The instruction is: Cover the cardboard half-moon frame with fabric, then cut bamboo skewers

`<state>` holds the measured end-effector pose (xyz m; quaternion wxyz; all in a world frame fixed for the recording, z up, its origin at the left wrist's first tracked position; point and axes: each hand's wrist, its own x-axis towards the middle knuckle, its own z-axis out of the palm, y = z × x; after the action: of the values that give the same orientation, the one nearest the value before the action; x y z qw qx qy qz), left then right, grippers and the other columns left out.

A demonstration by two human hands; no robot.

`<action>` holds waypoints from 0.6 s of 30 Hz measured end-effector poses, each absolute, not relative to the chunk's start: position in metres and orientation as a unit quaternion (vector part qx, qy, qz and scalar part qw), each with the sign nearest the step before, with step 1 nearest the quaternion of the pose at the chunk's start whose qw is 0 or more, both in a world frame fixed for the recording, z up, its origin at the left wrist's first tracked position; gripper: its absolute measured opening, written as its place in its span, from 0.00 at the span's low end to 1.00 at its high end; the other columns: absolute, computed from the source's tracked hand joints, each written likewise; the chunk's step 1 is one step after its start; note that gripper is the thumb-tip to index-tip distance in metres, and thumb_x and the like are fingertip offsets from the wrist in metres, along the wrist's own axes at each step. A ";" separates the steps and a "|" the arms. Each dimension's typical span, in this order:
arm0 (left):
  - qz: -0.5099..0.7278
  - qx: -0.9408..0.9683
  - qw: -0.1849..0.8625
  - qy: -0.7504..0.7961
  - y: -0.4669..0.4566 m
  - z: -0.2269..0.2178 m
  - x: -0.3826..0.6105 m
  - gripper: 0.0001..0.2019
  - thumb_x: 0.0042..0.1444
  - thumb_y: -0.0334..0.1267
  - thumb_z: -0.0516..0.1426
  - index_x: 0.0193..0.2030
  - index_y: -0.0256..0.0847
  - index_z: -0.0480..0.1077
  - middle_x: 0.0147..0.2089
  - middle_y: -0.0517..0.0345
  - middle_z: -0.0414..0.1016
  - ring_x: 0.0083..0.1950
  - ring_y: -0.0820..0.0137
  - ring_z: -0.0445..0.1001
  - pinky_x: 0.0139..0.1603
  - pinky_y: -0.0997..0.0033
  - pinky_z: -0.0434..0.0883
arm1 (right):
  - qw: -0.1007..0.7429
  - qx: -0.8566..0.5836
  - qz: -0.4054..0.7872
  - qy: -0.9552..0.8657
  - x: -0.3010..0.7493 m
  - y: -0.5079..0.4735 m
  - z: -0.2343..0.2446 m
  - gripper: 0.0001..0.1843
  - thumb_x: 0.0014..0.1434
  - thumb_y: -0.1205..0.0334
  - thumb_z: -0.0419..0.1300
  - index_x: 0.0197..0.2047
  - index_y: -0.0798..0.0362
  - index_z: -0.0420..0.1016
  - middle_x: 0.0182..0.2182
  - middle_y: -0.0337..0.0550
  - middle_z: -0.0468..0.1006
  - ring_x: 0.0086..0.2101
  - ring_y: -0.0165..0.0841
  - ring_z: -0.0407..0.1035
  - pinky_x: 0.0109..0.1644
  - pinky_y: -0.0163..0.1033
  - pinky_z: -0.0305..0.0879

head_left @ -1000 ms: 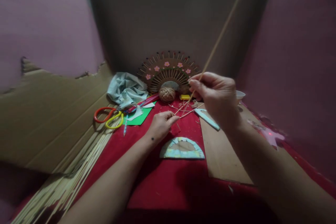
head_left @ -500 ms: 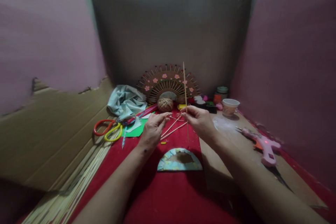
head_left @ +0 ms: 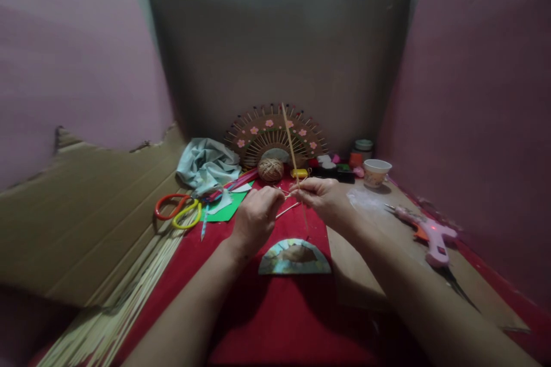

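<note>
My right hand (head_left: 318, 192) pinches a thin bamboo stick (head_left: 289, 132), which stands up and leans left at its top. Facing it, my left hand (head_left: 260, 209) has its fingers closed close to the stick's lower part. What it holds, if anything, is hidden. A few loose sticks (head_left: 287, 210) lie on the red cloth (head_left: 258, 321) behind and between my hands. Nearer to me rests a half-round piece (head_left: 275, 264) covered in pale blue patterned material, with a brown patch in it.
A decorated fan (head_left: 241, 132) stands at the back, with a twine ball (head_left: 271, 170) before it. To the left are scissors (head_left: 186, 222), a crumpled cloth (head_left: 207, 163) and many bamboo sticks (head_left: 124, 304). A pink glue gun (head_left: 430, 232) and a paper cup (head_left: 377, 174) sit right, on cardboard.
The stick's top has tilted to the left. My right hand has moved slightly left, and my left hand has shifted right, its fingers more curled, so the hands are closer together.
</note>
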<state>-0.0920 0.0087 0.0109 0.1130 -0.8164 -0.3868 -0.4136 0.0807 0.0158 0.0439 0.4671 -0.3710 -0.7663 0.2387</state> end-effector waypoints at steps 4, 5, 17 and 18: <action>-0.421 -0.812 0.179 -0.362 0.010 0.013 -0.093 0.08 0.62 0.34 0.49 0.33 0.39 0.66 0.29 0.58 0.72 0.31 0.71 0.68 0.41 0.67 0.59 | 0.436 -0.359 0.168 -0.808 0.078 0.012 0.049 0.07 0.53 0.67 0.59 0.26 0.56 0.78 0.25 0.42 0.78 0.27 0.28 0.68 0.32 0.32 0.60; -0.430 -0.809 0.180 -0.359 0.009 0.013 -0.093 0.08 0.62 0.34 0.49 0.33 0.39 0.66 0.29 0.59 0.72 0.31 0.71 0.68 0.42 0.67 0.59 | 0.429 -0.357 0.159 -0.814 0.077 0.012 0.050 0.06 0.53 0.68 0.60 0.27 0.56 0.78 0.25 0.43 0.78 0.27 0.28 0.69 0.32 0.31 0.60; -0.673 -0.573 -0.113 -0.454 0.009 0.026 -0.099 0.18 0.50 0.39 0.60 0.46 0.36 0.64 0.32 0.60 0.65 0.31 0.73 0.66 0.34 0.71 0.65 | 0.507 -0.415 0.170 -0.736 0.074 0.027 0.035 0.09 0.55 0.67 0.57 0.28 0.56 0.77 0.24 0.43 0.79 0.27 0.30 0.70 0.30 0.32 0.61; -0.650 -0.571 -0.234 -0.443 0.011 0.024 -0.096 0.17 0.50 0.40 0.60 0.45 0.35 0.65 0.29 0.62 0.65 0.27 0.76 0.64 0.29 0.74 0.64 | 0.508 -0.410 0.176 -0.737 0.075 0.027 0.035 0.08 0.54 0.66 0.57 0.28 0.56 0.77 0.25 0.43 0.79 0.27 0.30 0.70 0.31 0.32 0.61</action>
<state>-0.0961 0.0110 0.0243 -0.2336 -0.5709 -0.4435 -0.6502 0.0746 0.0271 0.0345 0.5083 -0.4098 -0.7367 0.1758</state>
